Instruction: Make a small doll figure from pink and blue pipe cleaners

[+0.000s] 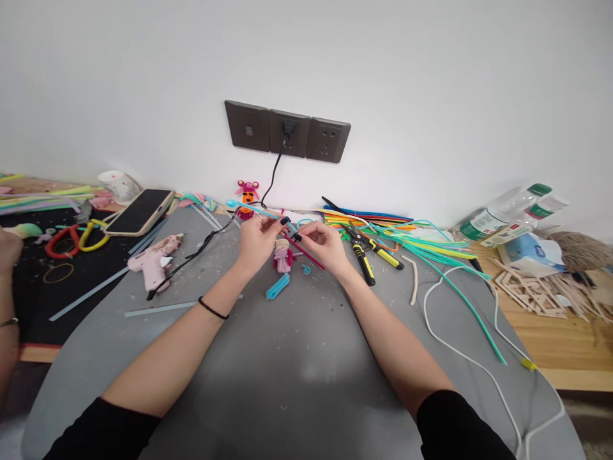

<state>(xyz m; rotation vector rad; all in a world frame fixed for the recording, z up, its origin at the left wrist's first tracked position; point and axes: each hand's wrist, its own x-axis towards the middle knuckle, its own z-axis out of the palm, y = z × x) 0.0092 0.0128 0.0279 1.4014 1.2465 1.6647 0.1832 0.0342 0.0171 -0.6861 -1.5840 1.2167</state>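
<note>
Above the grey table mat, my left hand (261, 239) pinches a light-blue pipe cleaner (244, 204) whose far left end is curled into a small coil. Close beside it, my right hand (325, 246) pinches the same pipe cleaner, its fingertips almost meeting those of the left. Just below lie a pink-and-magenta wound pipe-cleaner piece (282, 259), a folded light-blue bundle (278, 286) and a small blue coil (306, 270). A magenta pipe cleaner (313, 259) slants under my right fingers. Behind the hands stands an orange-and-pink pipe-cleaner figure (248, 197).
To the left lie a pink glue gun (154, 262), glue sticks (90, 294), a phone (140, 212) and another person's arm (8, 281). Yellow-black pliers (366, 255), green pipe cleaners (431, 246) and a white cable (460, 348) are to the right. Bottles (493, 217) stand farther right.
</note>
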